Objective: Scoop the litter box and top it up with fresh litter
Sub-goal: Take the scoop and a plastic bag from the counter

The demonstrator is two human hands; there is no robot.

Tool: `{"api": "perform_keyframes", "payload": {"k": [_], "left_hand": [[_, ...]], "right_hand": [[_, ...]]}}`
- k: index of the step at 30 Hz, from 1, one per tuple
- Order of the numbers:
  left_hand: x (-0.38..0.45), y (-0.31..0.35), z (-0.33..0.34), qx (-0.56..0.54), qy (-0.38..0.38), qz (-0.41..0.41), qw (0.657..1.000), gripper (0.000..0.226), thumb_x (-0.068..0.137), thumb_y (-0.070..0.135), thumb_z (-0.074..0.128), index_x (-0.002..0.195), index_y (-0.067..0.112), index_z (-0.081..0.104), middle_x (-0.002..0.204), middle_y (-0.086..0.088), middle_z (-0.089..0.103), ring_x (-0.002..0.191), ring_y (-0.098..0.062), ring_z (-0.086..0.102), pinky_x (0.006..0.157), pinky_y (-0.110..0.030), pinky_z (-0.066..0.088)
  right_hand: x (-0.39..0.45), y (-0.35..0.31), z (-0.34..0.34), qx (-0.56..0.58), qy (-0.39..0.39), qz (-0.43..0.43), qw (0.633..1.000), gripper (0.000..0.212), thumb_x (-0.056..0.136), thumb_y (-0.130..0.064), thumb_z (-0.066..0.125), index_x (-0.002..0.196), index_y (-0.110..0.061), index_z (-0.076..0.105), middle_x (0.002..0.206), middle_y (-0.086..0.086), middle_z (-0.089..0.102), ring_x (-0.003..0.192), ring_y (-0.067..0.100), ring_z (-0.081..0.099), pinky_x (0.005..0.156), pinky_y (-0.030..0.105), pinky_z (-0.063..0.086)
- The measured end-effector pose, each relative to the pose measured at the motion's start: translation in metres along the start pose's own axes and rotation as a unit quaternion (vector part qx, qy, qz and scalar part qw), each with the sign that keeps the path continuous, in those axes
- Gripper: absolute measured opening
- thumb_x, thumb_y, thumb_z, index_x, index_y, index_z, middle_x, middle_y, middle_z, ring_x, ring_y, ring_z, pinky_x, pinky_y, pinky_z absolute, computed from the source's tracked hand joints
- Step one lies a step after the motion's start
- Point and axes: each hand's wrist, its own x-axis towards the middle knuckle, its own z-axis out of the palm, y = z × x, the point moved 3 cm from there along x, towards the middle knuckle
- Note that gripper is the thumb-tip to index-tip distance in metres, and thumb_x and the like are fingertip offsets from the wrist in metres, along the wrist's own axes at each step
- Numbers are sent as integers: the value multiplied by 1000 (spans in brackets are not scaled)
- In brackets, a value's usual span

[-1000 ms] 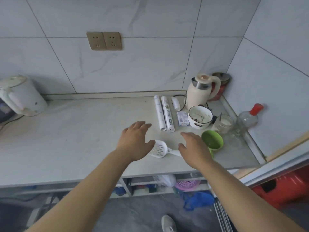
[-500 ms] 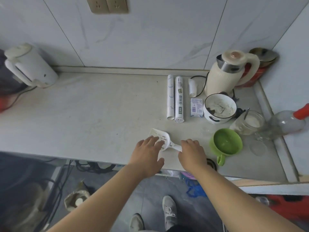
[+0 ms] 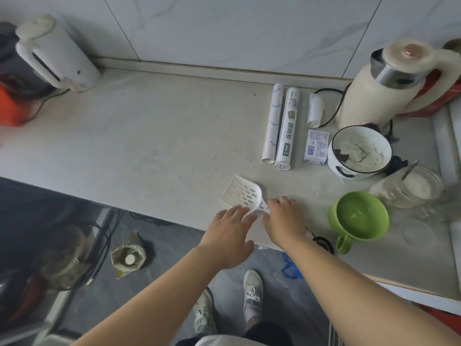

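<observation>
Head view: right hand (image 3: 284,222) grips scoop (image 3: 243,194) handle; left hand (image 3: 230,232) touches scoop

On my counter (image 3: 149,136) only one roll of cling film (image 3: 287,131) reads clearly — the characters 保鲜膜 run along its length. The small packet (image 3: 315,147) beside it carries a barcode — its print is too small to read.

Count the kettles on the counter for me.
2. A white kettle stands at the far left against the wall; a cream kettle with a metal band stands at the far right near the corner. The frame edges may hide others.
</observation>
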Motion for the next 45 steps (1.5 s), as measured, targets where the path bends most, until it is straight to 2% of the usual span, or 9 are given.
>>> {"api": "perform_keyframes", "payload": {"k": [8,12,18,26,32,39,41,43,45], "left_hand": [[3,-3,13,-8,14,-7,1000,65,96,43,49,155,25,29,164,-1,25,152,-21,17,123,-38,11],[3,-3,21,-35,27,-2,999,63,96,43,50,154,26,32,164,1,28,152,-20,19,123,-36,11],[-1,-2,32,-47,47,-11,998,61,94,40,52,152,25,40,161,-2,34,151,-24,23,122,-39,14],[-20,-9,29,-55,49,-39,997,62,96,41,50,154,27,34,165,-1,27,153,-22,17,124,-39,10],[-53,-30,17,-82,78,-79,990,65,96,43,51,156,27,31,165,0,25,153,-21,15,124,-38,11],[-118,-70,16,-226,120,-158,953,66,94,40,55,155,25,33,161,5,33,148,-17,27,119,-38,26],[-143,-82,21,-273,136,-170,937,61,94,34,55,152,24,38,157,6,39,143,-16,35,116,-37,32],[-169,-92,25,-295,149,-177,927,51,96,26,53,146,22,44,148,6,47,133,-17,45,108,-34,38],[-196,-100,32,-358,151,-185,903,43,97,19,50,141,23,48,134,10,54,118,-12,53,97,-29,41]], "right_hand": [[14,-2,3,-5,4,-33,999,24,102,-33,47,113,-16,61,117,6,61,112,27,50,89,38,42],[14,1,9,-3,25,-51,998,23,103,-32,47,109,-15,62,112,6,62,105,28,51,85,39,40],[14,0,13,-11,34,-51,998,23,103,-31,46,108,-15,62,110,6,63,104,28,52,84,40,40],[10,-19,4,-20,57,-49,997,23,104,-32,45,110,-18,63,111,3,62,105,25,52,85,39,40],[-4,-65,-12,27,58,-69,996,26,103,-33,49,113,-15,65,110,6,63,104,27,54,82,39,43],[-51,-137,0,128,18,-97,987,25,100,-35,53,106,-13,65,107,2,61,100,21,53,83,40,50],[-68,-159,10,161,-9,-102,982,24,99,-37,56,103,-14,64,102,-1,60,93,18,56,77,33,51],[-88,-180,20,190,-28,-104,976,19,97,-36,60,95,-18,63,93,-5,58,79,9,55,64,20,43],[-110,-199,31,219,-36,-95,970,15,95,-33,63,92,-19,66,89,-6,62,75,5,56,62,18,42]]}}
